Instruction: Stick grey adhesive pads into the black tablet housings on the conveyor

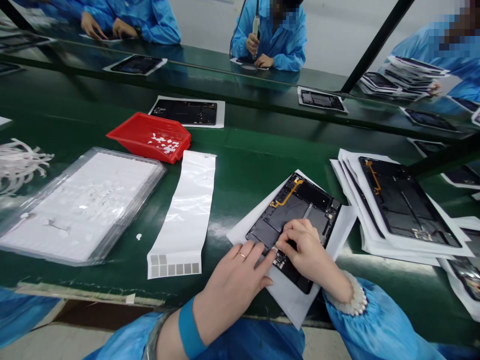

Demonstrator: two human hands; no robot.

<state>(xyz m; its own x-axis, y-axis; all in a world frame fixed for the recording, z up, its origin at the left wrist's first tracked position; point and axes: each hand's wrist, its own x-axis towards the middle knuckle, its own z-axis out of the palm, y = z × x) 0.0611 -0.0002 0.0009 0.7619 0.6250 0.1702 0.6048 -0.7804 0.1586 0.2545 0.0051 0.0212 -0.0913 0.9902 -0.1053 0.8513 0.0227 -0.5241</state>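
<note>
An opened black tablet body (275,215) with an orange flex cable lies tilted on a white sheet (290,297) in front of me. My left hand (240,275) rests flat on its left edge, fingers spread, the index fingertip near a small metallic part. Over the lower middle of the tablet is my right hand (305,247), its thumb and fingers pinched together close to that part; whatever lies between the fingertips is too small to make out. Left of the tablet lies a white strip (189,205) with grey squares along its near end.
A red tray (150,135) with small white pieces stands left of centre. Near it is a clear-edged white board (82,205). Stacked tablet bodies (408,205) with sheets sit at the right. Other people in blue work across the green table (247,135).
</note>
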